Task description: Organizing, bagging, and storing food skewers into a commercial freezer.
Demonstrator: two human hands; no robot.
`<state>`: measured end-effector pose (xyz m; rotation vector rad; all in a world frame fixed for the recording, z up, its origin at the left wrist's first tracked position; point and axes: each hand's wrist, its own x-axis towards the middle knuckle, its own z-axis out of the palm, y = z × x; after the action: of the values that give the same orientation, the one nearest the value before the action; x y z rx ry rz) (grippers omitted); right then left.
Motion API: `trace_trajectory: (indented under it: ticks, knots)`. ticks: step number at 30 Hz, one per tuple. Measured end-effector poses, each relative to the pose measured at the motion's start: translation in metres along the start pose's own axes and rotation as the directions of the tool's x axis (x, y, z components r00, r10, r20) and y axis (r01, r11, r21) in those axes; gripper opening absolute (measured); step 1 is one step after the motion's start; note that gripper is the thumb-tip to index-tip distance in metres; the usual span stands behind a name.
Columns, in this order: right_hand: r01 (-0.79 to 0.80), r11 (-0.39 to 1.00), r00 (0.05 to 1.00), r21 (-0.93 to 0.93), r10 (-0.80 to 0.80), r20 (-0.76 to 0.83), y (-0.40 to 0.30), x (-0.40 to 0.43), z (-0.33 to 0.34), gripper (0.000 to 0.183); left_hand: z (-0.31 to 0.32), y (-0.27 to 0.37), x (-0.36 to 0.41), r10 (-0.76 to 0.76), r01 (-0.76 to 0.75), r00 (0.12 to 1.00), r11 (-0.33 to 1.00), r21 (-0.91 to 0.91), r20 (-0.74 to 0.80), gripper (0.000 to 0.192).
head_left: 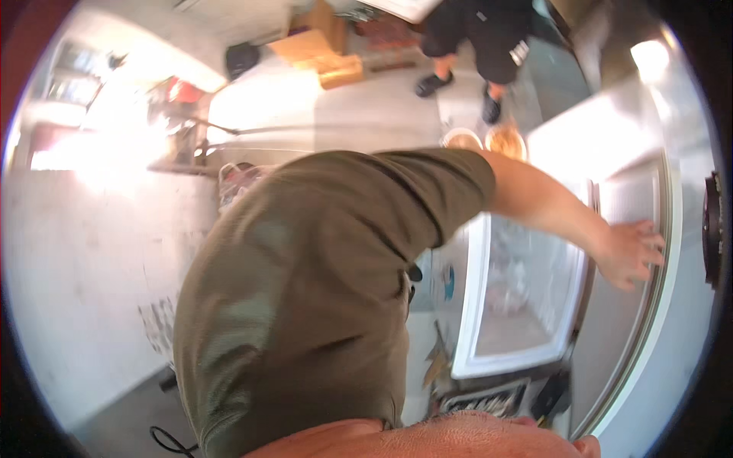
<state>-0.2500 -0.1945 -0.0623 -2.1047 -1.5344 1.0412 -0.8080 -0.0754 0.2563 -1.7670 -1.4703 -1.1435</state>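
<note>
My left hand [630,255] reaches out to the right with its fingers spread and nothing held in it. It lies over the inner face of the raised freezer lid [615,320], near the lid's outer edge; whether the fingers touch the lid cannot be made out. Below the forearm stands a white chest freezer [474,320], its top uncovered. Blurred clear plastic bags [509,292] lie inside it. My right hand is out of view. The olive shirt [298,275] on my own body hides the middle of the picture.
Two round tubs [506,143] stand on the floor beyond my arm. A person in dark shorts [481,40] stands behind them. An opened cardboard box [326,54] lies farther back. A dark tray [487,401] sits beside the freezer, and a black cable [166,439] curls at lower left.
</note>
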Motion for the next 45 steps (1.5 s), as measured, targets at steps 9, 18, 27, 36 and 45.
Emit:
trace_trajectory:
  ticks: [9,18,27,36,45]
  knots:
    - [0.513,0.854,0.859,-0.088,-0.511,0.047,-0.084,0.134,-0.052,0.046,0.063,0.153,-0.047,-0.095,0.136,0.967,0.977,-0.164,0.236,0.032]
    - [0.974,0.215,0.157,0.067,-0.861,0.483,-0.254,0.171,0.035,0.046,-0.128,0.37,-0.326,-0.857,0.913,-0.31,-0.148,0.38,0.411,0.031]
    - [0.977,-0.209,-0.212,0.045,-0.916,0.341,-0.345,0.084,-0.018,0.046,-0.259,0.574,-0.573,-0.903,0.765,0.062,-0.23,0.601,-0.425,0.031]
    - [0.731,-0.13,-0.139,-0.67,-0.989,0.04,-0.312,0.043,-0.24,0.046,-0.125,0.446,-0.512,-0.863,0.83,-0.501,-0.501,0.244,-0.068,0.034]
    - [0.809,0.063,0.123,-0.584,-0.99,0.063,-0.231,0.033,-0.192,0.058,0.027,0.288,-0.104,-0.068,0.03,0.988,0.965,0.26,0.136,0.052]
